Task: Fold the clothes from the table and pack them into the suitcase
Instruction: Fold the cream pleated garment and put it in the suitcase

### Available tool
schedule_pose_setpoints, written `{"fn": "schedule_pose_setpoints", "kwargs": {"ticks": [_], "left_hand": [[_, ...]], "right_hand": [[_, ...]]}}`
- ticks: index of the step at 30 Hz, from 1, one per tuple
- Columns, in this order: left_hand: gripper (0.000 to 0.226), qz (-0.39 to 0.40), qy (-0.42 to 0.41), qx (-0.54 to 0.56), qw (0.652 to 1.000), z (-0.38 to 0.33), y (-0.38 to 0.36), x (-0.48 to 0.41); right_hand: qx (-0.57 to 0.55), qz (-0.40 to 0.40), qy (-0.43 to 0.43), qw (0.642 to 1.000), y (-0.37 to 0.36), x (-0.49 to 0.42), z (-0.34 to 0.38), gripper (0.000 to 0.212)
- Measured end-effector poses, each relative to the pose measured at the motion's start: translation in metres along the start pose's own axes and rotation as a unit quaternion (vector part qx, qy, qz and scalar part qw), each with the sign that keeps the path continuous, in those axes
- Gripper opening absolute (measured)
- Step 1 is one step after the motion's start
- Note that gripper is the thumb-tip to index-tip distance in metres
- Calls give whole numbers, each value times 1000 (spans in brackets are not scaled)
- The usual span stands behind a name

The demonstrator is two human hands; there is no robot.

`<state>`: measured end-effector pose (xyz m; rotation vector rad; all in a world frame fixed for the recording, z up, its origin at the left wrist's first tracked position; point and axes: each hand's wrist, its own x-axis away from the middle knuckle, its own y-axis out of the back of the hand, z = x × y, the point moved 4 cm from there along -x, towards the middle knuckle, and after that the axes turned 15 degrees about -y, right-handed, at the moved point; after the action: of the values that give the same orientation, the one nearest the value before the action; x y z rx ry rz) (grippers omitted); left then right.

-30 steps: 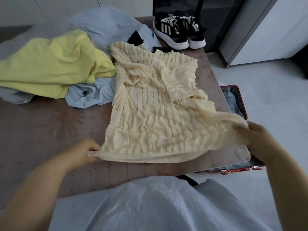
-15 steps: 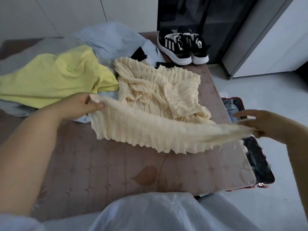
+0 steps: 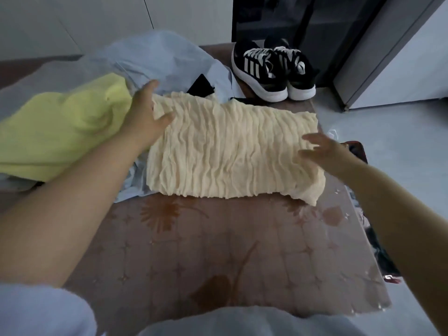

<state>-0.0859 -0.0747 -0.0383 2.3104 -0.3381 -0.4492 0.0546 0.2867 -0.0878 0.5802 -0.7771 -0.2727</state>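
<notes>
A cream crinkled garment lies folded in half as a wide rectangle on the brown patterned table. My left hand rests at its far left corner, fingers spread and straight. Over its right edge my right hand is blurred, its fingers loose and holding nothing. The red-rimmed suitcase lies open on the floor beside the table's right edge, mostly hidden behind my right arm.
A yellow garment is heaped at the left, over light blue clothes at the back. A small black item peeks out behind the cream piece. Black sneakers stand at the table's far end.
Both hands carried the garment's near hem up and away, laying it over the far half. They have let go of the hem, and the cloth now lies flat.
</notes>
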Motion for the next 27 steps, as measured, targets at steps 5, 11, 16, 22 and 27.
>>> {"fn": "schedule_pose_setpoints", "kwargs": {"ticks": [5,11,16,22,27], "left_hand": [[47,179,-142,-132,964,2,-50,113],[51,178,-70,-121,974,19,-70,134],[52,169,-53,-136,975,4,-37,108],[50,219,-126,-82,964,-38,6,139],[55,411,-54,-87,906,-24,-38,217]], "right_hand": [[225,-14,32,974,-52,33,-76,87],[234,-86,69,966,-50,43,-59,58],[188,-151,134,961,5,62,-31,62],[186,-205,224,934,57,108,-58,49],[304,-32,80,949,26,108,-139,49]]}}
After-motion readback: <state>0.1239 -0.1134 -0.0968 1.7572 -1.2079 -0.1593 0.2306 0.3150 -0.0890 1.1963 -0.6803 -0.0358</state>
